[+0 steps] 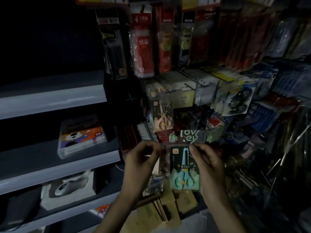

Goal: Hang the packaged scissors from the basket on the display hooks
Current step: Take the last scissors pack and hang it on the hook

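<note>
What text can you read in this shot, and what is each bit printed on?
"lov" over "ey": header flap of the blue scissors pack.
"24": orange box on the left shelf.
"优品": red hanging pack, top row.
All other labels, including the scissors cards: too blurred to read.

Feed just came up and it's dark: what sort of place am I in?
Probably a shop's stationery aisle: red packs hang on display hooks, pink packaged scissors hang among them, and boxed goods sit on grey shelves at left.

Grey shelves (50, 98) at left, cartoon-fox case (82, 137) on one shelf, red pen packs (143, 46) hanging above, cardboard boxes (151, 214) below.
</note>
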`<state>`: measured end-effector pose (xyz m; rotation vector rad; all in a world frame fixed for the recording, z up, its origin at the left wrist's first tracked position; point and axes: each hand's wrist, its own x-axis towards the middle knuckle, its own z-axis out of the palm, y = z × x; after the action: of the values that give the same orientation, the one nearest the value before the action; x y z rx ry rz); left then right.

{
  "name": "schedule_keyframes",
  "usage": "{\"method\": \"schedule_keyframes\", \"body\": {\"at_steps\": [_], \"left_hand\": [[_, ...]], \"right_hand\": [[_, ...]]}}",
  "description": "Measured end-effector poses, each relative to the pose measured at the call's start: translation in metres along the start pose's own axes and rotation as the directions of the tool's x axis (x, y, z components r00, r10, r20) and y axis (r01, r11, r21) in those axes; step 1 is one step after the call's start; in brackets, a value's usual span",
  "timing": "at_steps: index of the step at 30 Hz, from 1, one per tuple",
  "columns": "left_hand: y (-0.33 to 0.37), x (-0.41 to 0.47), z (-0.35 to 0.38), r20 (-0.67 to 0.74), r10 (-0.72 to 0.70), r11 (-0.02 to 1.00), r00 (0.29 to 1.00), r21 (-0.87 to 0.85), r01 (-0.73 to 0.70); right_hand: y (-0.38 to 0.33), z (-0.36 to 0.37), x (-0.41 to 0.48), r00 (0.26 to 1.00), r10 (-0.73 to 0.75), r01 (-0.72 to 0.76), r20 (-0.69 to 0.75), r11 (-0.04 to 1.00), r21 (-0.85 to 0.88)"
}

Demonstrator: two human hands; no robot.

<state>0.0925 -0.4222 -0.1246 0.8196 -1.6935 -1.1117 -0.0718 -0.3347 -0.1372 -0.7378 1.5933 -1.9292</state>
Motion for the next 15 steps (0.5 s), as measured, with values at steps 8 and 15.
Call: {"method": "schedule_keyframes", "body": {"at_steps": [8, 15], "left_hand": [[0.008, 0.08, 0.026, -0.121, 0.074, 0.997, 0.99, 0.021, -0.072], [0.012, 0.111, 0.037, -0.221, 0.032, 0.999, 0.975, -0.03, -0.039]], "right_hand": [[0.009, 0.003, 0.079, 0.999, -0.032, 0.032, -0.029, 0.999, -0.011], [0.011, 0.013, 0.113, 0.995, -0.083, 0.085, 0.063, 0.996, -0.03]]}}
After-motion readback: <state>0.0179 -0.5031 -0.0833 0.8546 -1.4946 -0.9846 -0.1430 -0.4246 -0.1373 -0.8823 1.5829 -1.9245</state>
